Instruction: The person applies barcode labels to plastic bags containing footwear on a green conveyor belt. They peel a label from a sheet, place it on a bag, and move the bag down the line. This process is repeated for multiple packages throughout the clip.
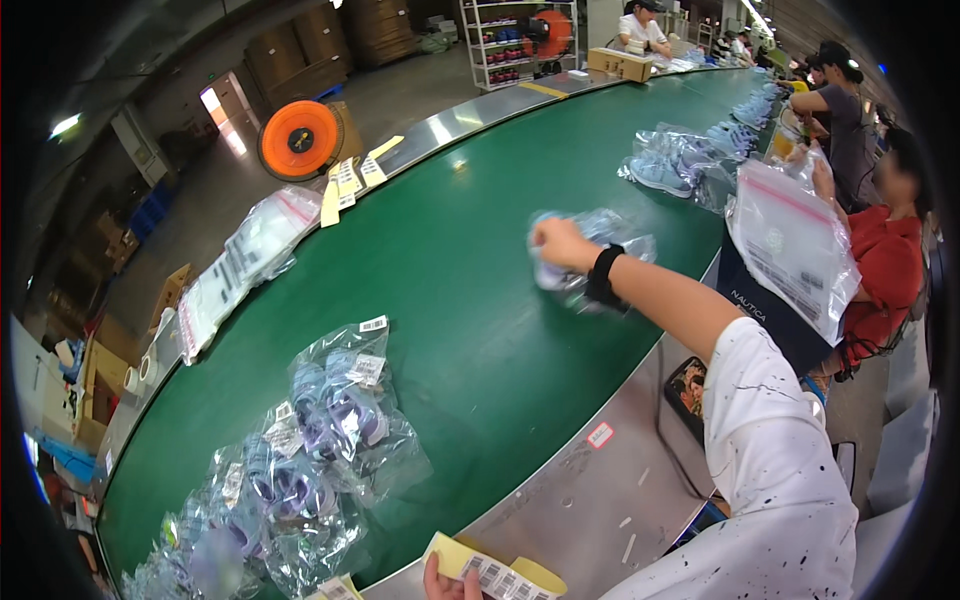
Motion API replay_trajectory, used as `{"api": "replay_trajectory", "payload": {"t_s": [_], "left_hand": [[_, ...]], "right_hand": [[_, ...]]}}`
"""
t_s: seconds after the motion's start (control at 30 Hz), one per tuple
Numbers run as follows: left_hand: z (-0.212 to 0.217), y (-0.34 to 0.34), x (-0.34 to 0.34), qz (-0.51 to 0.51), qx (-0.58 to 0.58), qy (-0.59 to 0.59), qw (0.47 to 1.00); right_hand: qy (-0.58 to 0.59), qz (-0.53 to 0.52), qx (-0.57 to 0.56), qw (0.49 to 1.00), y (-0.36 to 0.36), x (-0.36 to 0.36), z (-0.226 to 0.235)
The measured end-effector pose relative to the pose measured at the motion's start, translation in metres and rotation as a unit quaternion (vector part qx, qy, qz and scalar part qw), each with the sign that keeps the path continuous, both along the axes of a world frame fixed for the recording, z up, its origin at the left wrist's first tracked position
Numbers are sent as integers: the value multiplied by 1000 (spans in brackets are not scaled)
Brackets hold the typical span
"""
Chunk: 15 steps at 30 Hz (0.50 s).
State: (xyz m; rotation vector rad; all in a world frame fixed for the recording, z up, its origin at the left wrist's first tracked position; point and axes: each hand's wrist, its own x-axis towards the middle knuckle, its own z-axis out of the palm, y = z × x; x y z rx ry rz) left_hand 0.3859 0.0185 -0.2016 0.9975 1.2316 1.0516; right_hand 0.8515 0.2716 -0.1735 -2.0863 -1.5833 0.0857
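Reaching out over the green conveyor belt (470,260), my right hand (563,245) with a black wristband is closed on a clear bag of light-blue shoes (608,232). Motion blurs that bag a little. Low at the near edge, my left hand (450,585) pinches a yellow strip of barcode labels (500,578); only its fingers show. Several bagged pairs of blue and purple shoes (340,400), some with white labels, lie in a row at the left of the belt. More bagged shoes (660,170) lie farther up the belt, beyond my right hand.
Flat plastic bags (240,265) and yellow label strips (350,185) rest on the far metal rim. A phone (688,390) lies by the near rim. At right, a dark box (765,300) holds more bags beside a person in red (885,260). An orange fan (300,140) stands beyond.
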Motion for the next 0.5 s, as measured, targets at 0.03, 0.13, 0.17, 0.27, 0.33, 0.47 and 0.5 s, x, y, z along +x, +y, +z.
{"api": "replay_trajectory", "payload": {"t_s": [0.03,0.13,0.17,0.27,0.33,0.47,0.5], "left_hand": [[1,4,5,-5,8,-19,1000],[-5,12,-1,11,15,-34,999],[-6,14,-4,24,27,-29,999],[11,29,-2,49,69,6,996],[19,32,-11,73,83,26,994],[30,34,-24,79,85,35,993],[31,34,-25,76,83,34,993]], "right_hand": [[190,64,19,980,5,-17,-12],[509,279,-2,814,-31,-167,29],[473,332,-12,816,-48,-204,41],[339,474,-85,808,-113,-275,55],[344,506,-63,789,-138,-302,39],[377,494,1,784,-158,-316,21],[379,480,10,791,-160,-316,19]]}}
